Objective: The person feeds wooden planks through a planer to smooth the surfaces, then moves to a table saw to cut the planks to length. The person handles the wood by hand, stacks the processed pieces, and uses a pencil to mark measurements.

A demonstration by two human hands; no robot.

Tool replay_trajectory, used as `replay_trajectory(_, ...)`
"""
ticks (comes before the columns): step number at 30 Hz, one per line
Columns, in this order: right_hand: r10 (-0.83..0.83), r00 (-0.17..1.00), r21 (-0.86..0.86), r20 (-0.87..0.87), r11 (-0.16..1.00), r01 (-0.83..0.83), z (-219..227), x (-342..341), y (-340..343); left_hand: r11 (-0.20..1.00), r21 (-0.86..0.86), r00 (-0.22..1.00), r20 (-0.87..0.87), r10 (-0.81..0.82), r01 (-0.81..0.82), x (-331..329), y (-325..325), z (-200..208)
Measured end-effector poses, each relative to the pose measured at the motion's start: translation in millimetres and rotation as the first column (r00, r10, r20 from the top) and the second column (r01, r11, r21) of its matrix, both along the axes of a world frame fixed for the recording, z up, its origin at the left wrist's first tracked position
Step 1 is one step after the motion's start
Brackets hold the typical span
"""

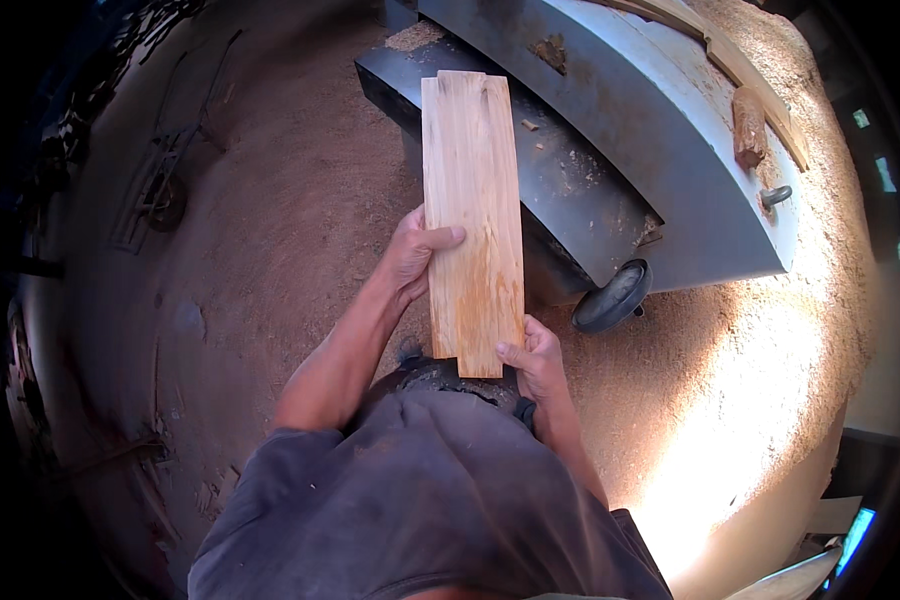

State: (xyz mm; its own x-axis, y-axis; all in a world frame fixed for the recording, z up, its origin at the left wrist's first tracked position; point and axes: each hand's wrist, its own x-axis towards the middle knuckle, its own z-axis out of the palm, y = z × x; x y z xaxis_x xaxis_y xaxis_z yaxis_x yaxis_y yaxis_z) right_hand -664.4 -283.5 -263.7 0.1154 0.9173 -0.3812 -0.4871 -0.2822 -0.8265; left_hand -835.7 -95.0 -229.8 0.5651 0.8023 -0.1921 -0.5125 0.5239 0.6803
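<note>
- The left hand clasps the left long edge of a pale wooden board, thumb laid across the top face and the other fingers hidden beneath it.
- The right hand grips the board's near right corner, fingers curled over the end and the thumb pressed on the face.
- The board is held lengthwise, away from the body, its near end just above the person's waist and its far end reaching over the dark metal table of a woodworking machine; whether that end rests on the table or floats above it cannot be told.
- The board's face shows straight grain, an orange tint toward the near end and a small step cut at the far and near ends.
- Wood chips and dust lie scattered on the machine table.
- Beyond the table rises a curved grey metal housing, with a short wooden block lying on its upper right side and a small knob just below that.
- A black round handwheel sits at the machine's near corner, close to the right of the board.
- Reddish sawdust covers the floor all around, sunlit at lower right.
- The person wears a grey shirt.
</note>
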Motion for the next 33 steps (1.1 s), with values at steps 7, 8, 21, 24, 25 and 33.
replay_trajectory(7, -0.142, 0.988, -0.038, 0.065, 0.989, 0.144, 14, -36, -8, 0.998, -0.039, 0.998, 0.046, -0.048, 0.049, -26, 19, -28)
replay_trajectory(8, -0.182, 0.979, -0.035, 0.095, 0.982, 0.186, 15, -33, -8, 0.999, -0.039, 0.998, 0.064, -0.016, 0.019, -31, 24, -25)
replay_trajectory(21, -0.657, 0.753, 0.169, -0.031, 0.739, 0.652, 12, 39, 61, 0.819, -0.181, 0.816, 0.112, 0.567, -0.544, -157, 50, -6)
replay_trajectory(24, -0.642, 0.764, 0.221, 0.063, 0.755, 0.617, 17, 51, 88, 0.867, -0.128, 0.874, 0.004, 0.485, -0.481, -191, 17, -22)
replay_trajectory(25, -0.628, 0.763, 0.237, 0.152, 0.773, 0.589, 16, 56, 95, 0.894, -0.096, 0.899, -0.032, 0.438, -0.438, -201, 5, -28)
replay_trajectory(33, -0.465, 0.131, 0.439, 0.876, 0.879, 0.185, 15, 52, 92, 0.87, -0.185, 0.888, -0.155, 0.434, -0.457, -166, -68, -46)
